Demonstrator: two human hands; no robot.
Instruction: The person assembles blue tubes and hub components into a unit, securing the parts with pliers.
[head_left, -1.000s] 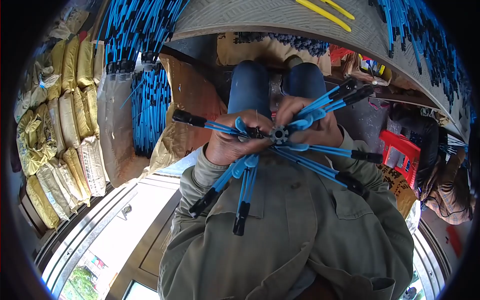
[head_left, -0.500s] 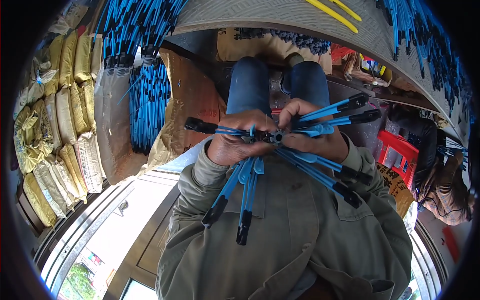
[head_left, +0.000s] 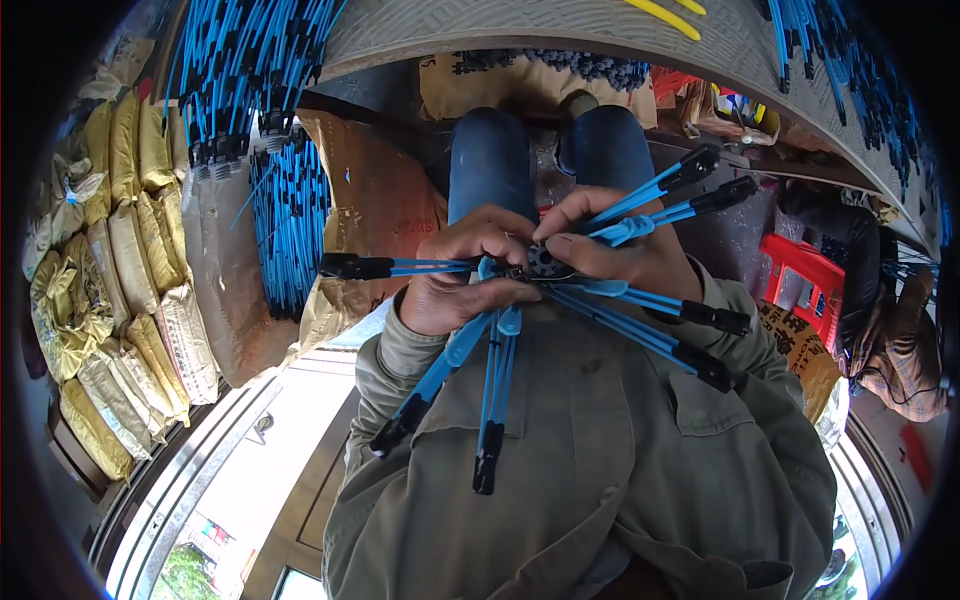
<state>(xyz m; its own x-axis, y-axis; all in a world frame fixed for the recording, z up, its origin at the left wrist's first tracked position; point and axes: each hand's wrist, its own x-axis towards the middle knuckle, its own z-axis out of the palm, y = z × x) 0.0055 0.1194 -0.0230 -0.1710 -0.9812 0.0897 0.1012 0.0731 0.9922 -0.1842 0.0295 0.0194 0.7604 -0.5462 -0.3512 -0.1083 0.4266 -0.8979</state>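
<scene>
Above my lap, both hands work at a small black notched hub (head_left: 541,262). Pairs of thin blue rods (head_left: 493,385) with black ends fan out around it, several of them to the left, below and to the right. My left hand (head_left: 455,275) is closed, thumb and fingers pinching the rod ends on the hub's left side. My right hand (head_left: 615,255) is also closed, holding the hub's right side between thumb and index finger, with blue rods sticking out past its fingers. Exactly how the rods meet the hub is hidden by the fingers.
A grey table (head_left: 480,28) curves across the far side, carrying bundles of blue rods (head_left: 255,65) and yellow strips (head_left: 665,17). More rods stand in an open brown sack (head_left: 375,190) at left. Stacked yellowish bags (head_left: 125,250) line the far left. A red plastic stool (head_left: 810,285) stands at right.
The hub has turned so its round notched face shows more, and my right thumb now lies across its edge. The rod pointing left reaches farther left. The whole view has shifted slightly.
</scene>
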